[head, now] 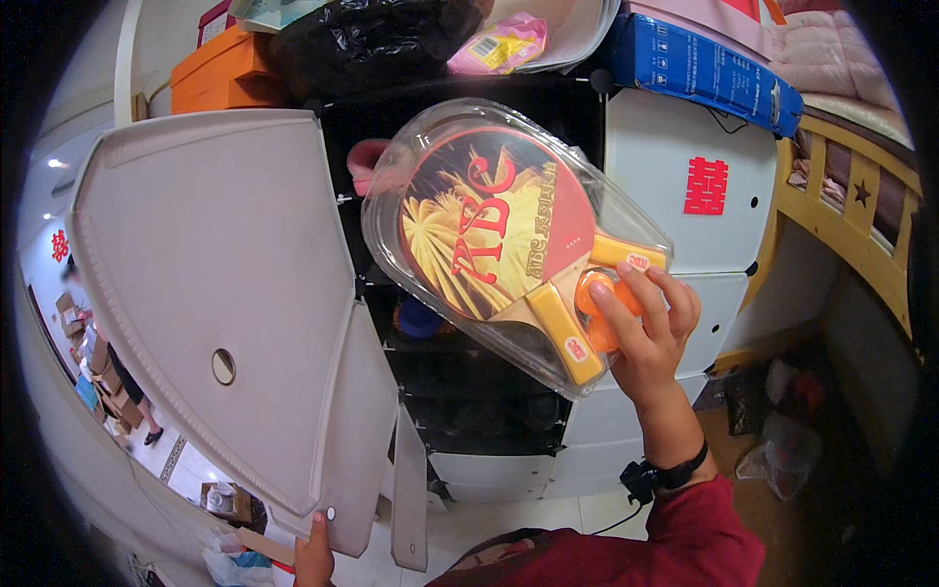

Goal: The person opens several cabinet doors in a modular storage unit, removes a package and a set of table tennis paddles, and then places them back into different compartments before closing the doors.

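My right hand [653,323] holds a clear plastic pack with a table tennis set by its handle end. Inside the pack lie two paddles, the upper paddle [491,220] printed with fireworks and large letters, and several orange balls [603,334] between their yellow handles. The pack is up in front of the dark open compartments of a cube storage cabinet. At the lower left, my left hand [314,554] grips the bottom edge of a white cabinet door [352,469] that stands swung out. Its thumb shows at the panel's edge; its other fingers are hidden. A larger white door [220,242] stands open above it.
Inside the compartments are a pink item [367,165] and a blue round item [418,317]. An orange box [227,73], a black plastic bag [374,40] and a blue box [704,70] lie on top. A wooden bed frame [851,198] stands right. Beyond the doors, a person is partly visible.
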### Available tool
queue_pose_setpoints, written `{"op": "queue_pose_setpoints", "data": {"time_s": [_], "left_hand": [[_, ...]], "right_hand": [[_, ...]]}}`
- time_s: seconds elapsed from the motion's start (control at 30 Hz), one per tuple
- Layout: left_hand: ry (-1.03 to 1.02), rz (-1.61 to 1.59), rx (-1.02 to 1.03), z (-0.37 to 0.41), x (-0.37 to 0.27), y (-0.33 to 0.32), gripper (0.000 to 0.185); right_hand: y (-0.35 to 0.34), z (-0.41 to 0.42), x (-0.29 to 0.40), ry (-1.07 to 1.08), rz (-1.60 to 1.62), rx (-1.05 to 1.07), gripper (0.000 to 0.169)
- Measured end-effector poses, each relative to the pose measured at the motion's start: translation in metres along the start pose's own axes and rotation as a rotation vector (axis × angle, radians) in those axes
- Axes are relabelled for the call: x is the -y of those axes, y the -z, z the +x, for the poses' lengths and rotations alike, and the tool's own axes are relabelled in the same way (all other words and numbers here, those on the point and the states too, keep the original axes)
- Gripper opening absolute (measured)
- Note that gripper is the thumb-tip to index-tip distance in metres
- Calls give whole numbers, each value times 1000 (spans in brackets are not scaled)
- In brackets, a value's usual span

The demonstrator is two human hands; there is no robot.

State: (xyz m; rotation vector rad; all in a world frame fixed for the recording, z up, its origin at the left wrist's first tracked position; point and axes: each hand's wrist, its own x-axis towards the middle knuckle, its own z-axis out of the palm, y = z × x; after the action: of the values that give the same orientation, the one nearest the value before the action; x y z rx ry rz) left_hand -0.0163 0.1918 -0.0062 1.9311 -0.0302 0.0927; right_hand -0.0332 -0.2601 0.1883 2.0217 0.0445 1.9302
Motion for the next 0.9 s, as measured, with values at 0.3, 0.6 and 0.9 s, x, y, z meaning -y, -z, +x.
{"op": "queue_pose_setpoints", "data": {"time_s": [0.3,0.6,0.9], "left_hand": [[101,-96,28,2,5,1,50],[64,-361,-55,2,18,-7,52],[126,-49,1,0,-15,-2,52]], "right_hand": [[0,4,4,16,-16,18,29],[-2,3,7,12,-31,-29,29],[0,1,2,19,-46,-60,27]]}}
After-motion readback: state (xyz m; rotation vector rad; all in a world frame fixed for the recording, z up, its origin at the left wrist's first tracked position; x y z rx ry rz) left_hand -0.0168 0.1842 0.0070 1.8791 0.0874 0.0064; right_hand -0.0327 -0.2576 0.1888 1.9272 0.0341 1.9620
